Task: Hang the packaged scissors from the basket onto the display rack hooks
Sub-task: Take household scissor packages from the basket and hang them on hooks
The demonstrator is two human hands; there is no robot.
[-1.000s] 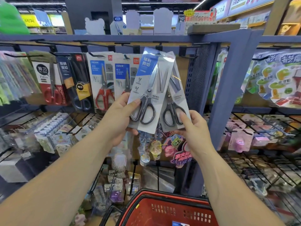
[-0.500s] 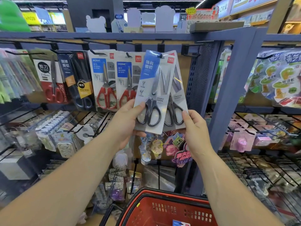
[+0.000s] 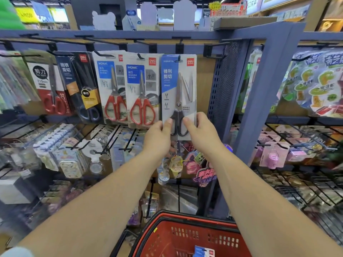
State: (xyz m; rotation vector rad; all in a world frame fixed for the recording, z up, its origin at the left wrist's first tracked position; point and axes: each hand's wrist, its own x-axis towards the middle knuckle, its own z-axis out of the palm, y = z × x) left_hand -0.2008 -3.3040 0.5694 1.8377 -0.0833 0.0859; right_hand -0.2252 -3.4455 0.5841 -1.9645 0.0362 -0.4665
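Pinching the blue scissors pack (image 3: 178, 86) by its bottom edge with left hand (image 3: 157, 136) and right hand (image 3: 202, 134), directly below the hook (image 3: 179, 58) at its top hole. Well below the hook, a second pack (image 3: 204, 252) in the red basket (image 3: 185, 218).

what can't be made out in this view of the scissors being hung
Head view only:
Packs behind the blue scissors pack: hidden by its card.
Fingers of left hand and right hand behind it: only thumbs show.
Contents of the red basket: cut off by bottom edge.
Small print: too blurred.
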